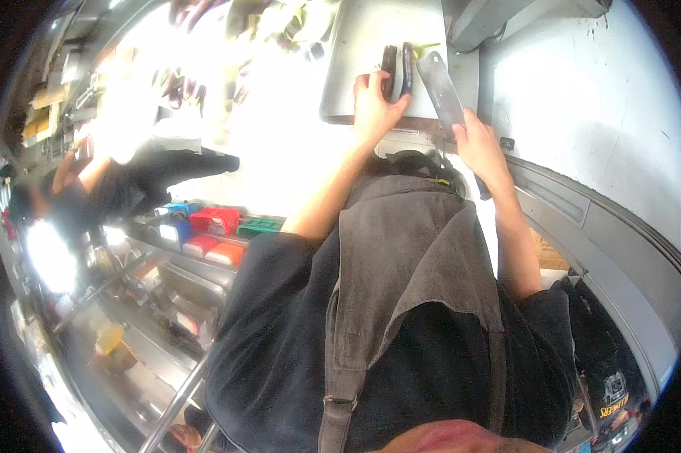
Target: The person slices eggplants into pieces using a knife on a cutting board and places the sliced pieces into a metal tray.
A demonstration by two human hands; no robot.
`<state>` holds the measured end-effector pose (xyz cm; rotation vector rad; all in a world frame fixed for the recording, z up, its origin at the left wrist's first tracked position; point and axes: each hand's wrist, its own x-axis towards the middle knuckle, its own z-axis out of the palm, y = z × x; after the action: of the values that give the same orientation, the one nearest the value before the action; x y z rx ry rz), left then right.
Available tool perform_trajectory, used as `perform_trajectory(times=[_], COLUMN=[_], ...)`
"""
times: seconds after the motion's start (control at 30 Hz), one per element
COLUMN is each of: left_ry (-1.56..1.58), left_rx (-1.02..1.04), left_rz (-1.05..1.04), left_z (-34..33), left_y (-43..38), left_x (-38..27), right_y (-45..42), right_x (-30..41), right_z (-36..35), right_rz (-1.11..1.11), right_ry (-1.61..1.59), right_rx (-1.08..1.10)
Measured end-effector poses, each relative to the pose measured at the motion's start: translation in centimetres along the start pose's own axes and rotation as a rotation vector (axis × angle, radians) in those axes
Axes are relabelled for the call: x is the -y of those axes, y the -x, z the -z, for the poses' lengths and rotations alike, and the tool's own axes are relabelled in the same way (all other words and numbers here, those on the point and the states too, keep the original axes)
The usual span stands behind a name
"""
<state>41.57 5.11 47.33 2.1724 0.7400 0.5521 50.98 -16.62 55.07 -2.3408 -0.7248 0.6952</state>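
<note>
Two long dark eggplants lie side by side on a white cutting board [363,34]. My left hand [374,105] has its fingers against the left eggplant [390,59] and its thumb at the near end of the right eggplant [407,65], spanning the pair. In my right hand [482,147] is the handle of a cleaver [442,85]. Its broad grey blade points away from me, over the board's right side. A green stem piece [429,47] lies by the far ends of the eggplants, close to the blade tip.
Several more eggplants [184,93] are spread to the left in strong glare. A grey metal fixture [496,22] stands beyond the board, next to a white wall [578,85]. Another person [136,175] works at far left. Red containers [214,219] sit on a lower shelf.
</note>
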Motion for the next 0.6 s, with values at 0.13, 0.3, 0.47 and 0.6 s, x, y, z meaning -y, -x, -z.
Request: perform_trajectory(times=[0.13, 0.3, 0.47, 0.6], left_ry=[-0.034, -0.082, -0.135, -0.126], left_rx=[0.015, 0.040, 0.055, 0.071], left_rz=[-0.036, -0.053, -0.153, -0.188], left_z=[-0.7, 0.5, 1.6, 2.0], left_y=[-0.3, -0.9, -1.0, -1.4], left_x=[0.6, 1.9, 3.1, 3.1], right_y=[-1.3, -1.2, -1.3, -3.2], right_x=[0.5, -0.8, 0.7, 2.2], right_z=[-0.5, -1.1, -1.5, -2.5], right_rz=[0.014, 0.081, 0.123, 0.196], right_ry=[0.133, 0.151, 0.228, 0.281], right_rx=[-0.009, -0.040, 0.031, 0.075])
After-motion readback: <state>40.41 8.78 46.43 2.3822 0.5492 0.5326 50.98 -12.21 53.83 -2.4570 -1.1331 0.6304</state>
